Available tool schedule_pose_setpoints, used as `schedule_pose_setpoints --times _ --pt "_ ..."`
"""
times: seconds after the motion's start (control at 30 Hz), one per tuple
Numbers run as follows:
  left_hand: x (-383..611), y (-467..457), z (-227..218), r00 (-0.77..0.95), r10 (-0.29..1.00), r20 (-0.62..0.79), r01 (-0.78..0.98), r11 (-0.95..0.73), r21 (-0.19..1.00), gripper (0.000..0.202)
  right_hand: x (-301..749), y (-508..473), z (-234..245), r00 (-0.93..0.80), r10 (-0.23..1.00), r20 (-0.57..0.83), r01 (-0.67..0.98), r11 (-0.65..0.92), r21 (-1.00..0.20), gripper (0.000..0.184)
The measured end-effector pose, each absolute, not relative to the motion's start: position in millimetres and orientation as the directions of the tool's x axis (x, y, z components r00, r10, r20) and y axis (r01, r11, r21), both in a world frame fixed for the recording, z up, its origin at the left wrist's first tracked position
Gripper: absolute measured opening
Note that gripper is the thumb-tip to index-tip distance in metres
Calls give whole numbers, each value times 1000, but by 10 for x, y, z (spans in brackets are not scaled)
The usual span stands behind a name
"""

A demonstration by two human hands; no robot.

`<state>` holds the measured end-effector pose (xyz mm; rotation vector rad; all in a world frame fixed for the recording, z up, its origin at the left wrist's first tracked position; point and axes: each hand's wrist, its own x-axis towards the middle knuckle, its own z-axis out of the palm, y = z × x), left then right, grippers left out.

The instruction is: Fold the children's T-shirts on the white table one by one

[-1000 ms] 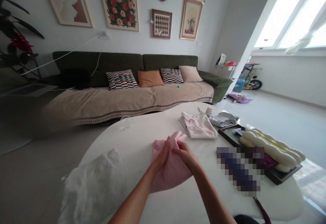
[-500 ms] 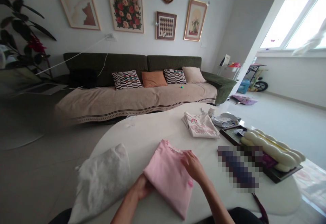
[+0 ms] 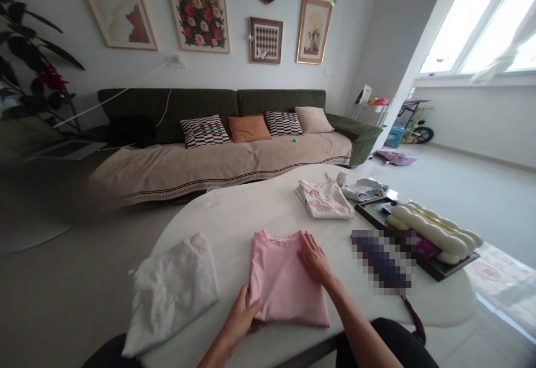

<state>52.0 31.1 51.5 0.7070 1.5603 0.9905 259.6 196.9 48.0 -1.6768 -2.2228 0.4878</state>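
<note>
A folded pink T-shirt [image 3: 287, 287] lies on the white table in front of me, its collar facing away. My left hand [image 3: 243, 311] grips the shirt's lower left edge, thumb on top and the other fingers hidden beneath the cloth. Flat on the upper right part of the shirt, near the collar, rests my right hand [image 3: 315, 259] with its fingers stretched out. To the left is a crumpled whitish garment [image 3: 173, 290], partly over the table's edge. Beyond the pink shirt sits a folded white shirt [image 3: 325, 200] with a pink print.
A dark tray [image 3: 454, 270] on the right of the table [image 3: 234, 220] carries a puffy cream-coloured object [image 3: 435, 231]. A blurred-out dark item [image 3: 381, 262] with a strap lies before it. Plastic packaging [image 3: 364, 189] is farther back. Behind stands a green sofa [image 3: 280, 100].
The pink shirt has turned from slanted to nearly square with me and now lies flatter. My left hand has moved slightly with its edge; my right hand stays near the collar.
</note>
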Motion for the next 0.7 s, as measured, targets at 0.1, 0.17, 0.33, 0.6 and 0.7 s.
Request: schedule_pose_setpoints --times 0.1,0.17,0.33,0.6,0.7 --pt "468 290 546 -157 855 -493 -120 479 869 42 2749 1907 510 -114 993 30 859 114 -499 50" --pt "414 370 570 -192 882 -430 -83 422 903 36 2856 1741 463 -35 999 -19 845 19 -535 44" --pt "446 691 569 -276 889 -365 -81 357 931 31 2855 1412 329 10 993 -121 736 -89 -671 20" --pt "415 993 708 -277 942 -189 -194 137 971 67 2610 1990 591 -78 994 -75 554 -20 -832 24" --pt "331 918 500 -314 935 -166 -17 169 985 71 2678 2002 552 -29 997 -74 625 -40 -780 27"
